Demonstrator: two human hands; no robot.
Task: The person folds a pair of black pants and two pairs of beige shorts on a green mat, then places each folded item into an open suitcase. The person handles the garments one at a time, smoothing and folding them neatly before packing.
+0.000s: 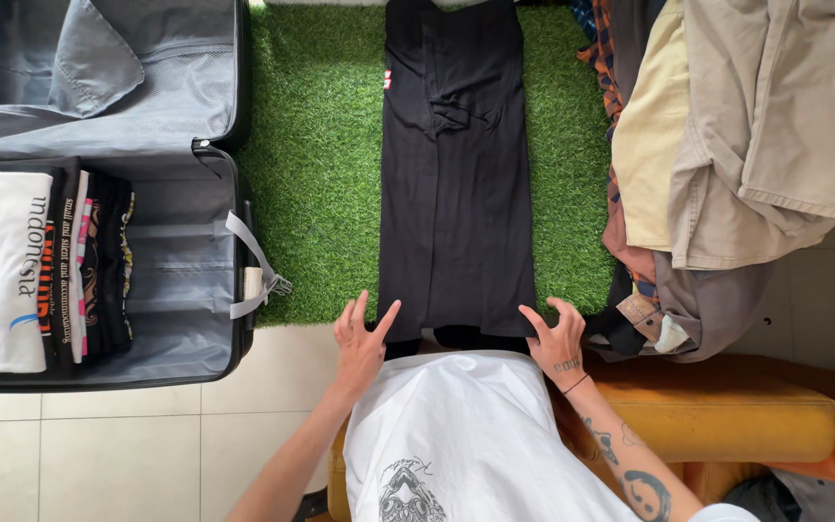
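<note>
A black garment (456,174) lies folded into a long narrow strip on the green artificial grass mat (316,164). My left hand (361,338) hovers at the strip's near left corner, fingers spread, holding nothing. My right hand (558,338) rests at the near right corner, fingertips touching the fabric edge, fingers apart. My white printed shirt (456,445) fills the bottom middle of the view.
An open grey suitcase (176,280) at the left holds a row of folded shirts (41,266) standing on edge. A heap of unfolded clothes (746,145) lies at the right. A yellow cushion (727,416) is under me on the tiled floor (99,454).
</note>
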